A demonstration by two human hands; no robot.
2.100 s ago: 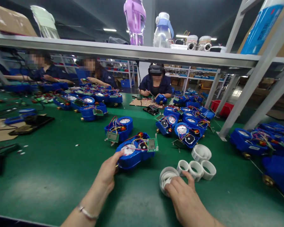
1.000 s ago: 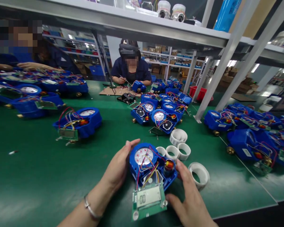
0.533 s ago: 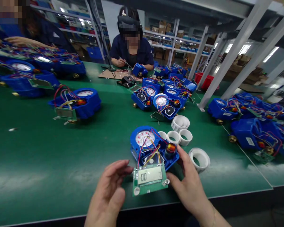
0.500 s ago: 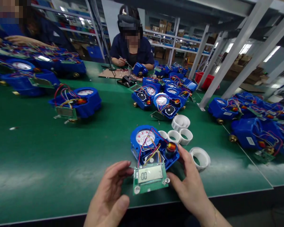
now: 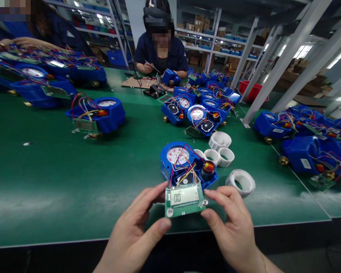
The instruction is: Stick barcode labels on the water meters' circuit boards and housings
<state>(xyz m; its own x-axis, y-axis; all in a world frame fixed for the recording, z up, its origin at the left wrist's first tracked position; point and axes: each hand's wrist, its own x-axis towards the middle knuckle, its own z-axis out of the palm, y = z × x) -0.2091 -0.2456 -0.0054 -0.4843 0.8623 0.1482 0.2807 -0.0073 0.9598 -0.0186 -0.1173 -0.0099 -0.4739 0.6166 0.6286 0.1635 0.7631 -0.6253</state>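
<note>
The green tabletop carries a blue meter just beyond both the left hand and right hand, white rolls beyond the right, and another meter farther beyond the left.

Smooth, glossy blue plastic forms the housing; its green circuit board carries a shiny display. To me the white rolls look like matt paper. The tabletop is smooth with a soft sheen. Brass-coloured fittings and grey posts look metallic; the cardboard is matt.
</note>
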